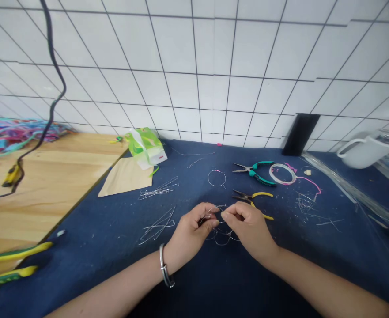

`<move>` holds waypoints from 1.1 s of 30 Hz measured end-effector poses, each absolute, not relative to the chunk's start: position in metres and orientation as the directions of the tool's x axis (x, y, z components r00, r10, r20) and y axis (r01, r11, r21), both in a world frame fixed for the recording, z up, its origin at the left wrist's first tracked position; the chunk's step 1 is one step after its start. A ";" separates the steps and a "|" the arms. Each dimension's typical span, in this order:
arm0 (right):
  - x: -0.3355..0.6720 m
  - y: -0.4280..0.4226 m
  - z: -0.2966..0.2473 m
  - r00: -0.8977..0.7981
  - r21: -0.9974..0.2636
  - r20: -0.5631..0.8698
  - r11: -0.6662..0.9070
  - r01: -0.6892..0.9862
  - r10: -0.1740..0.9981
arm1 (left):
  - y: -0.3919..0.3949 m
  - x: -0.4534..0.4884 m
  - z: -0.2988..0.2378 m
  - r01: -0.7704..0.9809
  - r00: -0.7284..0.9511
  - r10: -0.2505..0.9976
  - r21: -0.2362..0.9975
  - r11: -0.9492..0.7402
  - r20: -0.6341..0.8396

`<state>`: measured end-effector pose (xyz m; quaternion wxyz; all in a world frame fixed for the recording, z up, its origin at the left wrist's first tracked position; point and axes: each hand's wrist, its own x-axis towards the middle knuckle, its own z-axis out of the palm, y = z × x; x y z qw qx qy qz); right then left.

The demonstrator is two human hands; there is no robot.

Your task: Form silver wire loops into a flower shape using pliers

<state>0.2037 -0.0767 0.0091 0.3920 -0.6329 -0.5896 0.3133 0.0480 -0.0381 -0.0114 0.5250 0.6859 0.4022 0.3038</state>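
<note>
My left hand [197, 225] and my right hand [247, 225] meet over the dark blue cloth, thumbs and fingertips pinched on thin wire. Several wire loops [221, 243] hang or lie just beneath the fingers; which loop each hand grips is partly hidden. A single wire ring [208, 178] with a pink bit at its top lies a little farther off. Close behind my right hand rest yellow-handled pliers [262, 194], partly covered by it. Beyond them lie teal-handled needle-nose pliers [260, 173]. Bundles of bent wire [157, 226] are to the left of my left hand.
Beige cloth [124, 179] and a green packet [146, 143] lie at the back left. Green-and-yellow handles [15, 265] jut in at the left edge. On the right are a white coil [283, 182], wire scraps [305, 205] and a white jug [363, 150]. A black cable [53, 66] hangs left.
</note>
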 end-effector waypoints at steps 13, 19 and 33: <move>0.204 -0.076 0.003 0.053 -0.791 0.198 0.127 0.599 0.979 | -0.042 0.049 -0.012 0.302 0.572 0.820 0.921 -0.245 0.031; 0.211 -0.071 0.005 -0.063 -0.664 0.242 0.212 0.717 0.968 | -0.037 0.047 -0.017 0.130 0.584 0.811 0.990 -0.055 -0.031; 0.207 -0.075 -0.001 -0.143 -0.471 0.277 0.264 0.842 0.950 | -0.037 0.048 -0.007 0.190 0.442 0.896 0.981 -0.046 -0.043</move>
